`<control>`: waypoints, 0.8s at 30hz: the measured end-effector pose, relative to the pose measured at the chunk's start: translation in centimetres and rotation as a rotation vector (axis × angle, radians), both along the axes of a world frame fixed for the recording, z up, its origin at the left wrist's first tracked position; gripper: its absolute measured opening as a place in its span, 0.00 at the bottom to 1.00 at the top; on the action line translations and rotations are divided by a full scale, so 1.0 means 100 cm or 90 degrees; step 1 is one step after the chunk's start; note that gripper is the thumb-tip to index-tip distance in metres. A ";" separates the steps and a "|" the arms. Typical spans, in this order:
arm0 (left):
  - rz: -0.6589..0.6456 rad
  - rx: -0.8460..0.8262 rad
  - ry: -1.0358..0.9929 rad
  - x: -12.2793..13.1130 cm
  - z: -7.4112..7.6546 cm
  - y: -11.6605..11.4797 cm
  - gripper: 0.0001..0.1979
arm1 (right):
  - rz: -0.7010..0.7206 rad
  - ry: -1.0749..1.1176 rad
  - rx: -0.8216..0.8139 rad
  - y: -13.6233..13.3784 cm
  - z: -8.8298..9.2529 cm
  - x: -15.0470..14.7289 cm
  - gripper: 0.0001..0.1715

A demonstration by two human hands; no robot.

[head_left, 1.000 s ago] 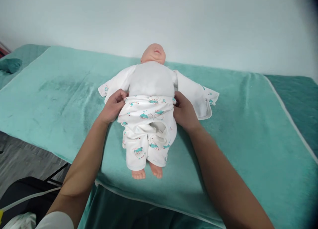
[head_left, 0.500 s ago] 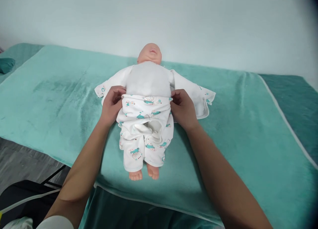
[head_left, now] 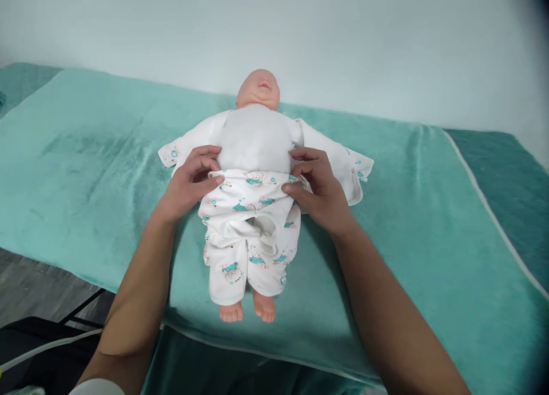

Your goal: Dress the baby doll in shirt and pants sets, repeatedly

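Observation:
A baby doll [head_left: 258,89] lies on its back, feet toward me. White trousers [head_left: 253,203] with a teal and red cartoon print cover its legs, the waistband across the belly and an opening at the crotch. A white long-sleeved top [head_left: 328,146] is spread out beneath the doll, arms in the sleeves, leaving the pale chest [head_left: 257,135] bare. At the waistband's left end, my left hand [head_left: 189,180] is open, thumb resting on the trousers. My right hand [head_left: 319,189] is open at the right end, thumb on the cloth and fingers spread near the waistband.
A teal plush cover [head_left: 107,172] with a pale edge lies over the table. Behind it rises a plain wall [head_left: 274,29]. At the lower left are a black object [head_left: 26,349], a pale cord [head_left: 51,344] and grey flooring [head_left: 38,275].
Both my hands have loosened from a pinch at the waistband's sides. Their fingers are now spread, and the thumbs have shifted inward onto the trouser front. The view has moved slightly.

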State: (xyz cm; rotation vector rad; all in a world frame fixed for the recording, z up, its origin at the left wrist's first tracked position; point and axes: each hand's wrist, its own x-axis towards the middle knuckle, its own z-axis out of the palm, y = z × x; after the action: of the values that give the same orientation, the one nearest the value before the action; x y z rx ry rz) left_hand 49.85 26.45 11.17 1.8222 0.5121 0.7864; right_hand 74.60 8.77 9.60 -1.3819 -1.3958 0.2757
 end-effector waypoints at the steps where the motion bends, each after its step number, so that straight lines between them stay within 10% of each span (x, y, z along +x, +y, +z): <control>1: -0.009 0.008 0.011 -0.001 0.002 0.000 0.15 | 0.005 -0.020 0.000 0.001 0.002 0.000 0.12; 15: 0.252 0.076 -0.093 0.076 -0.003 0.041 0.08 | -0.186 0.201 -0.088 0.079 0.008 0.026 0.18; 24: 0.129 -0.083 0.005 0.047 -0.019 0.042 0.11 | -0.214 0.170 -0.124 0.066 0.002 0.018 0.21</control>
State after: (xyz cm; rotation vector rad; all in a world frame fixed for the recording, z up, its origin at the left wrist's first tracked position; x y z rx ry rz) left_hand 54.59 30.65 9.27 1.6712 0.7440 0.8624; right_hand 76.43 15.33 9.81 -1.6472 -0.9181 0.3660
